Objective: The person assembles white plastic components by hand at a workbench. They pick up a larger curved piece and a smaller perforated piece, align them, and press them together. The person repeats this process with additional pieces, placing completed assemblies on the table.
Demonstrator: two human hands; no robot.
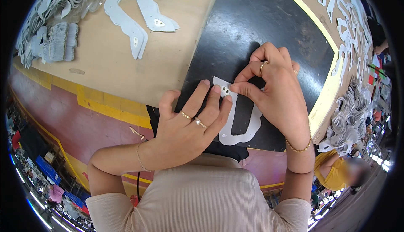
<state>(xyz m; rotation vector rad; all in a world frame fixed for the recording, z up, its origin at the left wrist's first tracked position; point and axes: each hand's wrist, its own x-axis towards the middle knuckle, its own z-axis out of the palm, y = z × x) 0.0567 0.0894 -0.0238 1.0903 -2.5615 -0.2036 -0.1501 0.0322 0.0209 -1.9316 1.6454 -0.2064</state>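
Note:
A U-shaped pale grey cut piece, like a shoe-upper part, lies on the black mat in front of me. Near its upper end sits a small white patch with dark holes in it. The fingers of my left hand are spread, their tips resting on the piece around the patch. Thumb and forefinger of my right hand pinch together at the patch's right edge. Whether they also grip the piece beneath is hidden.
Similar grey pieces with white patches lie overlapped at the upper left. Stacks of grey pieces stand at the far left. More cut pieces and a heap of strips line the right side. A yellow border edges the black mat.

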